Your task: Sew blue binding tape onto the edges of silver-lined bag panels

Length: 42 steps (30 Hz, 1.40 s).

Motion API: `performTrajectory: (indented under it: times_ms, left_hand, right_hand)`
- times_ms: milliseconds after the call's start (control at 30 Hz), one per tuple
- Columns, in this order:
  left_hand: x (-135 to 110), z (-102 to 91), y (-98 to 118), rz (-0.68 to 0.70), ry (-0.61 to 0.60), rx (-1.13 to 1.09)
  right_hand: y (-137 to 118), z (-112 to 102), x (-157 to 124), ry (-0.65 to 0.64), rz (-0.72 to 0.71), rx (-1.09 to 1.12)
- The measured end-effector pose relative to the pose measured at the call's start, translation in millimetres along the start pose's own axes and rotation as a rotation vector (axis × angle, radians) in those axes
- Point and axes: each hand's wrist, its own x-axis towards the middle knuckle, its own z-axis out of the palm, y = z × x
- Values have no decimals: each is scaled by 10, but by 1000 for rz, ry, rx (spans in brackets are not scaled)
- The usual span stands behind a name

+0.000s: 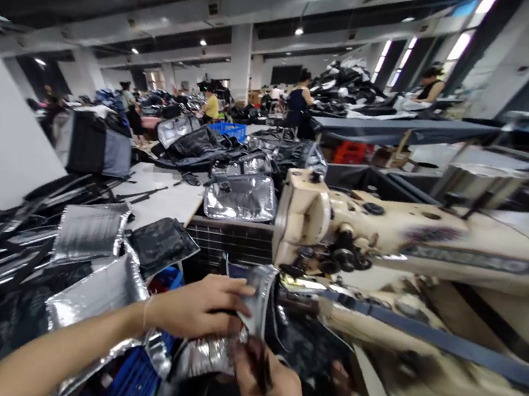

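My left hand (pixel 206 306) reaches across from the left, its fingers closed over the edge of a silver-lined bag piece (pixel 259 295). Lower and to the right, my right hand (pixel 272 395) is closed round a dark, slender thing (pixel 264 372), too blurred to name, close against the same bag piece. Black patterned fabric (pixel 309 341) of the work hangs beside the narrow arm of a cream sewing machine (pixel 304 221). The machine's needle area is just above and to the right of the hands. Crumpled silver lining (pixel 207 356) shows below my left hand.
Silver and black panels (pixel 91 233) are heaped at the left, partly over a blue plastic crate (pixel 132 382). Behind lie more silver-lined bags (pixel 242 195). A grey-blue binding strip (pixel 424 336) runs along the machine. Several people work farther back, one in a yellow top (pixel 212 106).
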Motion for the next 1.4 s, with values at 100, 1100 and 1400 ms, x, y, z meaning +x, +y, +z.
performTrajectory:
  times_ms: [100, 1100, 1400]
  left_hand:
    - [262, 22, -117, 89, -6, -46]
    - [1329, 509, -798, -247, -12, -582]
    - [1341, 531, -746, -305, 0, -668]
  right_hand:
    - [-136, -127, 57, 0, 16, 20]
    - [129, -346, 807, 210, 133, 406]
    - [194, -309, 830, 229, 86, 499]
